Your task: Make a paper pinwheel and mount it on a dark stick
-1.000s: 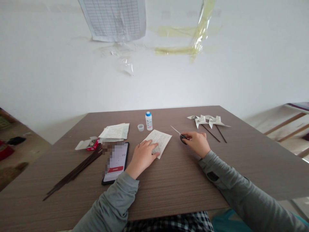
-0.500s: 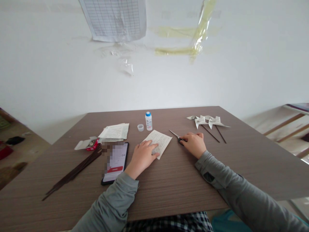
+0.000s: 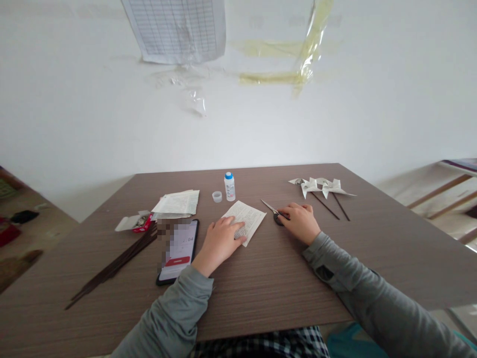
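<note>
My left hand (image 3: 220, 242) rests with fingers spread on a square sheet of printed paper (image 3: 253, 219), covering its left part. To the right, my right hand (image 3: 299, 221) has its fingers closed on the black handles of a pair of scissors (image 3: 271, 207). The scissors lie on the table, their blades pointing away and left toward the paper. Just behind the sheet stand a small white bottle with a blue cap (image 3: 230, 188) and a little translucent cup or lid (image 3: 217, 197).
Two paper pinwheels (image 3: 330, 188) on dark sticks lie at the back right. On the left are a stack of paper (image 3: 177, 204), an open red box (image 3: 142, 224), a bundle of dark sticks (image 3: 112, 266) and a phone (image 3: 186, 258). A white wall (image 3: 261, 129) borders the table's far edge.
My right hand has shifted very slightly on the scissors' handles. My left hand and the sheet have stayed in place.
</note>
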Demonstrator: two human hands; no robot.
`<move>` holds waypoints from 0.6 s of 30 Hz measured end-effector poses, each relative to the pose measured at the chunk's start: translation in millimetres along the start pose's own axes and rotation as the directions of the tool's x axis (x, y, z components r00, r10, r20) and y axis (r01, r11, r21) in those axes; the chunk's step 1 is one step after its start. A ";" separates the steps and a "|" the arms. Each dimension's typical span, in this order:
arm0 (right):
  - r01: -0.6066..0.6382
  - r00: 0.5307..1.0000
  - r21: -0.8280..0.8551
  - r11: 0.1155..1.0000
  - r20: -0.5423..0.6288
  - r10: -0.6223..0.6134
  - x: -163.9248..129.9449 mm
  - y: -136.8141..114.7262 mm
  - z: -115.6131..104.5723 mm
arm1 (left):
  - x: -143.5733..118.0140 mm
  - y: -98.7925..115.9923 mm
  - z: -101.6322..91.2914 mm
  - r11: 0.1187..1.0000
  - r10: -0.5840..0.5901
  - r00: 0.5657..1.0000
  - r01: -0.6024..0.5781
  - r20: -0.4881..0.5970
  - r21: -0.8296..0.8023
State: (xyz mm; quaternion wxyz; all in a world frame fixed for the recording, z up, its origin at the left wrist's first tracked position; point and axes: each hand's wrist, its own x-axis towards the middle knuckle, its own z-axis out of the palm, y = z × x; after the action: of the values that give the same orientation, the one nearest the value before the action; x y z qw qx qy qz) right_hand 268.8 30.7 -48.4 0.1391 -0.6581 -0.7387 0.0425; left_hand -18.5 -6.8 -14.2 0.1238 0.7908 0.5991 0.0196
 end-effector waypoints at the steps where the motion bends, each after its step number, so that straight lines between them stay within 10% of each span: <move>1: 0.008 1.000 0.010 1.000 -0.014 -0.008 0.5 3.4 -1.4 | -0.2 0.0 -0.4 1.000 0.000 1.000 0.000 0.002 0.000; 18: 0.128 0.991 0.048 0.991 0.018 -0.129 16.3 47.3 2.9 | 2.8 -11.0 9.4 0.999 0.040 0.998 -0.041 -0.040 -0.023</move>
State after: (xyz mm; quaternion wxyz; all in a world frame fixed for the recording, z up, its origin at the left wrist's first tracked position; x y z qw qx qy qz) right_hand 311.9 53.3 -60.4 0.1489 -0.6052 -0.7799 0.0577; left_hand -26.4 -3.1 -26.1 0.1206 0.8006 0.5852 0.0448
